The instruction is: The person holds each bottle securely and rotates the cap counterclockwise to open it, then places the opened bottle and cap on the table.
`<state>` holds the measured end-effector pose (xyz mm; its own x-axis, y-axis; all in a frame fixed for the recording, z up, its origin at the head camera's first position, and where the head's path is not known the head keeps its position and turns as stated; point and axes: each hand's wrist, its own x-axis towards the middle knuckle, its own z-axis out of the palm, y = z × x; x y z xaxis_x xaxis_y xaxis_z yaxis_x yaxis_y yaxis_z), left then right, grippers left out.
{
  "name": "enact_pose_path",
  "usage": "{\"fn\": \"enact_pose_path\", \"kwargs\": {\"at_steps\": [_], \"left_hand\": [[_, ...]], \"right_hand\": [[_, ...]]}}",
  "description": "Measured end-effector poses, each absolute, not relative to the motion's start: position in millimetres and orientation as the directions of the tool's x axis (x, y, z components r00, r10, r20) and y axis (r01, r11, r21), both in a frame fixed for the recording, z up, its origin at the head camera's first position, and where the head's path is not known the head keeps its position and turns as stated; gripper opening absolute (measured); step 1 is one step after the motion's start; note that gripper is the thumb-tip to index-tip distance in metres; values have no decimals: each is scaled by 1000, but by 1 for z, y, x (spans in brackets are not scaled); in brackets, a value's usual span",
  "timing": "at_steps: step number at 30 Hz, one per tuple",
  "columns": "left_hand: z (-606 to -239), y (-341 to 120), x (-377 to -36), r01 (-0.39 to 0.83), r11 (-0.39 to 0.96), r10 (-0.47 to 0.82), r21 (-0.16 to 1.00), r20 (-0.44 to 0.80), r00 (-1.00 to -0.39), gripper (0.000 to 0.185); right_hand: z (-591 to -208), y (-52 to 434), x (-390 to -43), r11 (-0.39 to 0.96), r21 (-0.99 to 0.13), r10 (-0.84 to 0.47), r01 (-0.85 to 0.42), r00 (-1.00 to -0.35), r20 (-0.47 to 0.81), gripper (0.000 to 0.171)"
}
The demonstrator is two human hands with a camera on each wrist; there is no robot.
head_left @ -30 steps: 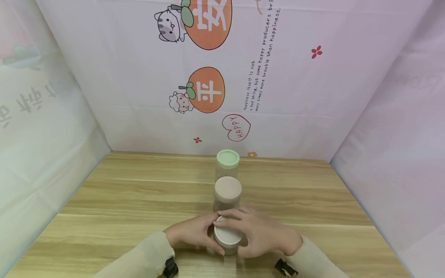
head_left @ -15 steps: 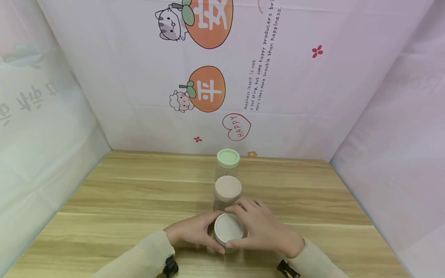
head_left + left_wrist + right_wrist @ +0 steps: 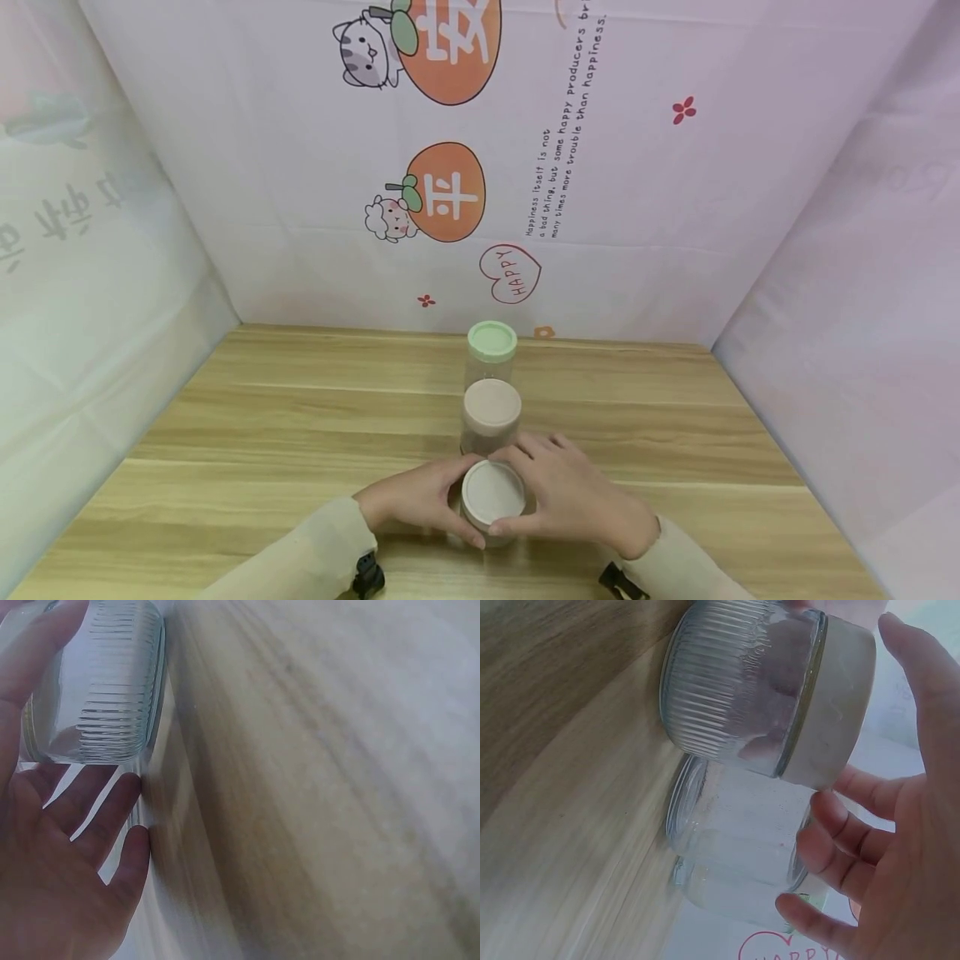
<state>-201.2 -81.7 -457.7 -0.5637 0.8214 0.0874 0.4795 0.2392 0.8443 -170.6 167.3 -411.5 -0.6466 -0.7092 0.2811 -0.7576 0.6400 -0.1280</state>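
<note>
A ribbed clear glass jar (image 3: pixel 712 697) with an off-white lid (image 3: pixel 493 493) stands upright on the wooden table, nearest to the person. My left hand (image 3: pixel 420 500) grips the jar's body from the left, thumb at the near side and fingers round behind. From the right, my right hand (image 3: pixel 577 500) holds the lid by its rim, thumb at the near edge and fingertips at the far edge. Through the glass, no contents show in the wrist views.
Directly behind stands a clear jar with a pinkish-beige lid (image 3: pixel 492 405), close to the right fingers. Farther back is a jar with a pale green lid (image 3: pixel 492 342). Printed white cloth (image 3: pixel 600 275) walls the wooden table (image 3: pixel 300 408) at the back and sides.
My right hand has turned about the lid: its fingertips shifted rightward along the far rim and its thumb leftward along the near rim. The left hand keeps its place on the jar.
</note>
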Motion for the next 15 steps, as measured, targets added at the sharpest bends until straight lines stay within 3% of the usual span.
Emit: {"fn": "enact_pose_path", "kwargs": {"at_steps": [15], "left_hand": [[-461,-83,-203,447,192,840,874,89,-535,88]], "right_hand": [[-409,167,-170,584,-197,-750,-788,-616,241,81]]}}
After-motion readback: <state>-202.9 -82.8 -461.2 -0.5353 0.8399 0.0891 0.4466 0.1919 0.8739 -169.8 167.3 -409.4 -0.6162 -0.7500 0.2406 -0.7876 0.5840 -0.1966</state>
